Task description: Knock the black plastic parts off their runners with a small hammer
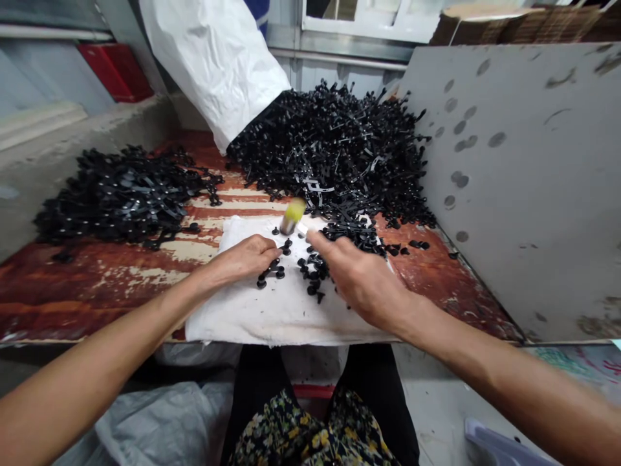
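Observation:
My right hand (356,275) is closed around the handle of a small mallet (294,215) with a yellow-tipped head, blurred by motion above a white cloth (272,320). Just left of it, my left hand (250,257) pinches a small black plastic part with round knobs (279,272), low over the cloth. My fingers hide some of that part. Loose black pieces (314,275) lie on the cloth between my hands, partly covered by the right one. Beyond the mallet rises a large heap of black strip-like parts (349,142).
A second pile of black parts (116,197) lies left on the worn red-brown tabletop (121,291). Above the big heap hangs a white sack (213,58). A grey spotted panel (514,194) borders the right side, and stacked cardboard (514,27) is behind it.

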A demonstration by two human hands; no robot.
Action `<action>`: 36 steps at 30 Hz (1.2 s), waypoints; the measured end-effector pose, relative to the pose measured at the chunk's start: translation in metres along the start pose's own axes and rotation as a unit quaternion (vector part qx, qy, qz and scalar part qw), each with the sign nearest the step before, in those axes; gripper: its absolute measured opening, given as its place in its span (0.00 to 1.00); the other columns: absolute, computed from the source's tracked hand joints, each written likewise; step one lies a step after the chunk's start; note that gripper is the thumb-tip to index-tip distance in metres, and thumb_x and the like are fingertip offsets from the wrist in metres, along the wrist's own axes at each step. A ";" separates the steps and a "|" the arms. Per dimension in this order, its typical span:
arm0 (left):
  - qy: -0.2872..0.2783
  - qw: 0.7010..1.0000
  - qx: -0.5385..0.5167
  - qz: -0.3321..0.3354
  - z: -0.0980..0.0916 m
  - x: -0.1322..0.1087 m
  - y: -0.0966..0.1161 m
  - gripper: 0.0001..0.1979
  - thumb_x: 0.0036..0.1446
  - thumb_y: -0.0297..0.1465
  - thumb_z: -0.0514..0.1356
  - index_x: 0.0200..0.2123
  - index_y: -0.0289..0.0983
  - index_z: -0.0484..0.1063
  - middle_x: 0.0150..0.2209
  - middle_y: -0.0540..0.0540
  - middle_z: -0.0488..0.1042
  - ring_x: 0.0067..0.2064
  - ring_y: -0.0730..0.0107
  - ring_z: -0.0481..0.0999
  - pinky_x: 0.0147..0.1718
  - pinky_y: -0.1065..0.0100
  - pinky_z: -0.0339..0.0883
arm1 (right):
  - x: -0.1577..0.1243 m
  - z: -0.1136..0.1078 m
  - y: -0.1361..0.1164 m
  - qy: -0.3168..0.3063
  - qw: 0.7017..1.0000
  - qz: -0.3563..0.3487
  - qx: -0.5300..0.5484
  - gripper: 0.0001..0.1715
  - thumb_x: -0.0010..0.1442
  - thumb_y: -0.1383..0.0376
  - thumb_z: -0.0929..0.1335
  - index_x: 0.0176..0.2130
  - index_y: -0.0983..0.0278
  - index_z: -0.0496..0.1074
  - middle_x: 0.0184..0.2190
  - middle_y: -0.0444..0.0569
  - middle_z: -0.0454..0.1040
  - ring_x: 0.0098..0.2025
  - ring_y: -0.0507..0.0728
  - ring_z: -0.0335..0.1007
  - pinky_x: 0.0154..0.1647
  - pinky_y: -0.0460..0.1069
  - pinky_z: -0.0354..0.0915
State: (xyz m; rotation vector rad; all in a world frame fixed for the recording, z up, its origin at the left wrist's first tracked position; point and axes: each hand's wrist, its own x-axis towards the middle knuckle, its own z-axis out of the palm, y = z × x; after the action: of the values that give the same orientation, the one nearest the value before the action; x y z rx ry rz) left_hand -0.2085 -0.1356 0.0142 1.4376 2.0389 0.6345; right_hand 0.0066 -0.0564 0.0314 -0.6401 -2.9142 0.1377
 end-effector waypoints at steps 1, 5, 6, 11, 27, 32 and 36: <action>-0.003 1.000 -0.004 -0.001 0.000 0.000 -0.001 0.16 0.51 0.37 0.54 0.15 0.39 0.58 0.15 0.54 0.56 0.21 0.74 0.55 0.21 0.70 0.48 | 0.000 0.001 0.001 -0.025 1.000 -0.008 -0.006 0.41 0.59 0.76 0.59 0.69 0.61 0.55 0.38 0.51 0.72 0.23 0.51 0.60 0.27 0.47 0.62; -0.013 0.999 -0.036 0.018 -0.002 -0.003 -0.004 0.17 0.50 0.41 0.55 0.15 0.39 0.57 0.15 0.54 0.55 0.21 0.75 0.54 0.21 0.70 0.47 | 0.005 -0.001 0.006 0.056 0.992 -0.021 0.111 0.32 0.62 0.72 0.58 0.65 0.63 0.60 0.34 0.49 0.73 0.29 0.53 0.65 0.33 0.48 0.65; -0.022 0.998 -0.050 0.030 -0.004 -0.005 -0.002 0.18 0.49 0.42 0.55 0.15 0.39 0.57 0.15 0.54 0.54 0.21 0.75 0.53 0.21 0.71 0.47 | 0.008 -0.002 0.007 0.093 0.982 -0.011 0.163 0.29 0.64 0.70 0.58 0.63 0.64 0.62 0.33 0.48 0.73 0.30 0.54 0.66 0.35 0.49 0.65; -0.111 0.987 -0.085 0.079 -0.009 -0.020 0.018 0.19 0.51 0.46 0.55 0.18 0.39 0.57 0.18 0.55 0.53 0.21 0.77 0.51 0.20 0.71 0.45 | 0.028 0.003 0.002 0.049 0.904 0.088 0.416 0.08 0.60 0.61 0.66 0.36 0.64 0.68 0.21 0.38 0.63 0.21 0.49 0.58 0.21 0.44 0.59; 0.044 0.979 -0.187 -0.065 0.003 -0.059 -0.001 0.30 0.53 0.59 0.51 0.31 0.36 0.71 0.32 0.44 0.76 0.33 0.63 0.72 0.26 0.68 0.62 | 0.020 0.019 -0.017 0.078 0.752 0.201 0.623 0.09 0.56 0.61 0.67 0.31 0.61 0.61 0.13 0.32 0.59 0.12 0.46 0.52 0.09 0.40 0.53; 0.055 0.980 -0.187 -0.029 0.011 -0.040 0.016 0.23 0.50 0.51 0.58 0.27 0.35 0.71 0.23 0.49 0.71 0.25 0.71 0.65 0.22 0.71 0.55 | 0.016 0.020 -0.029 0.037 0.765 0.188 0.614 0.08 0.57 0.62 0.67 0.32 0.61 0.61 0.13 0.32 0.59 0.11 0.46 0.51 0.09 0.41 0.52; 0.017 0.963 -0.257 -0.082 0.005 -0.030 0.025 0.16 0.49 0.43 0.60 0.28 0.34 0.71 0.24 0.49 0.73 0.22 0.75 0.65 0.19 0.73 0.55 | 0.008 0.019 -0.023 0.027 0.769 0.181 0.612 0.09 0.59 0.60 0.66 0.33 0.61 0.62 0.14 0.32 0.59 0.12 0.45 0.50 0.10 0.40 0.52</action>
State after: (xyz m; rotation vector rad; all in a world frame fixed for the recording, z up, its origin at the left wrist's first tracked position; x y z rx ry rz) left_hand -0.1800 -0.1556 0.0322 0.9507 1.8085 1.0290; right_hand -0.0133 -0.0751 0.0163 -0.8181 -1.8907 1.7784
